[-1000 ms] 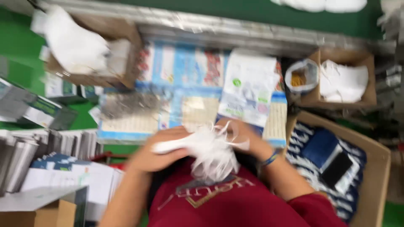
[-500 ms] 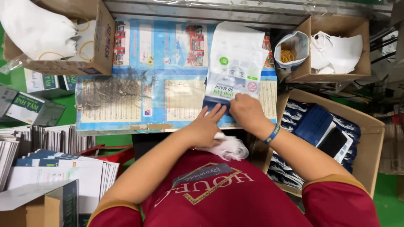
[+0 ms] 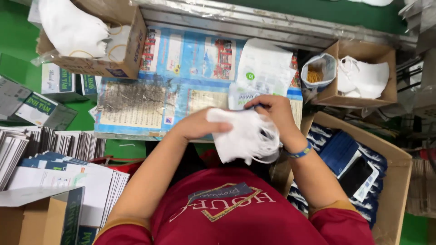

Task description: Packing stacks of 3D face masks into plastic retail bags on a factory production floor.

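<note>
Since half a second ago, both hands have lifted off the printed bag and now hold a bunch of white masks [image 3: 243, 136] just below the centre of the frame. From my remote seat I see the left hand [image 3: 200, 124] closed on the left edge of the bunch, thumb on top. The right hand [image 3: 272, 111] grips the upper right part of the bunch, fingers curled, with thin white ear loops hanging beneath it. A blue wristband [image 3: 300, 152] sits on the right wrist.

Just above the hands, the bag [image 3: 263, 70], white with a small green mark, lies on the counter [image 3: 181, 59], which is covered with blue printed sheets. One corner of the bag sits right beside the right fingers; I cannot tell whether they touch it.

At the upper left of the frame a cardboard box [image 3: 122, 59] holds more white masks. At the upper right another box [image 3: 363, 77] holds a white mask, with a small plastic pouch of yellowish pieces [image 3: 318, 72] at its left side. At the right edge, below that, a large carton [image 3: 395, 181] holds dark blue packs. Stacks of flat printed cartons [image 3: 50, 149] fill the lower left of the frame. My view also catches the red shirt [image 3: 227, 213] at the bottom centre.
</note>
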